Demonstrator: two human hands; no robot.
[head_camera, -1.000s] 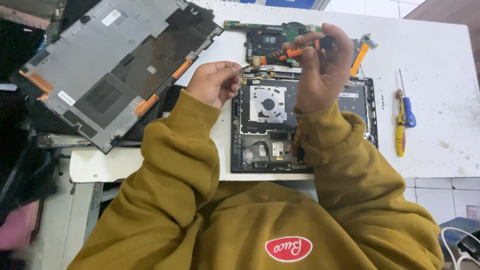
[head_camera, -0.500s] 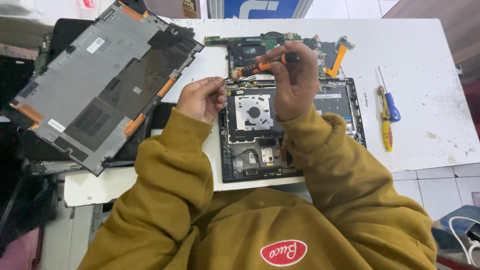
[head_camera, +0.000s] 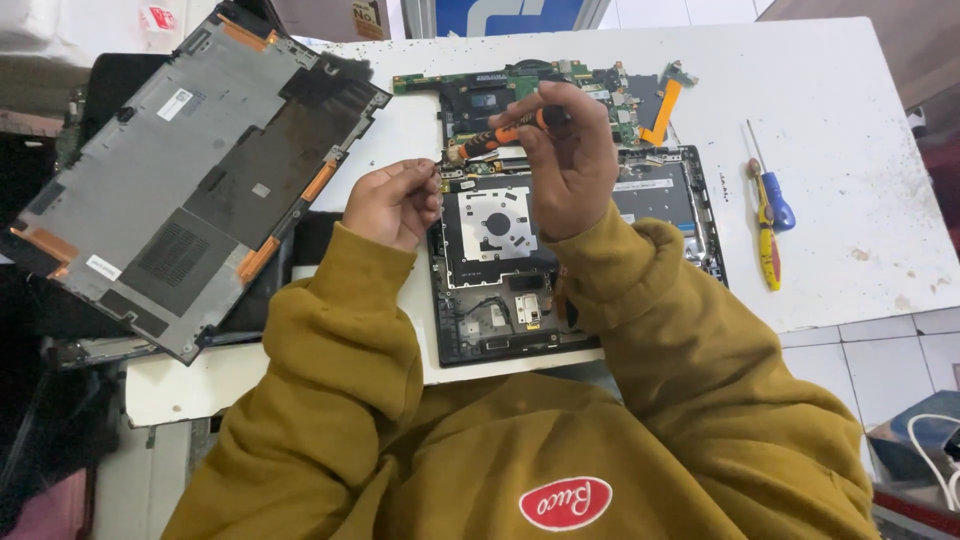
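Two hands: your right hand has its grip clenched round the orange-and-black handled screwdriver; your left hand is loosely curled, fingertips pinched near the tool's tip, and you cannot tell whether they hold anything.
Tool position: the screwdriver lies nearly level, tip pointing left, above the top left corner of the opened black laptop chassis.
Handling, as a judgement: the driver looks light and stiff, and its ribbed handle should not slip; take it by the handle, as you do. Any screw at the tip would be tiny and easily dropped.
Fragile neighbour: the green circuit board with an orange flex strip lies just beyond the chassis; hold it by its edges.
Beside you: the grey laptop bottom cover with orange tabs rests tilted at the left, overhanging the edge.
Spare tools: a blue-handled screwdriver and a yellow-handled one lie together to the right.
Surface: the white desk is scuffed and speckled.
Room: white tiled floor below right; dark clutter at the left.
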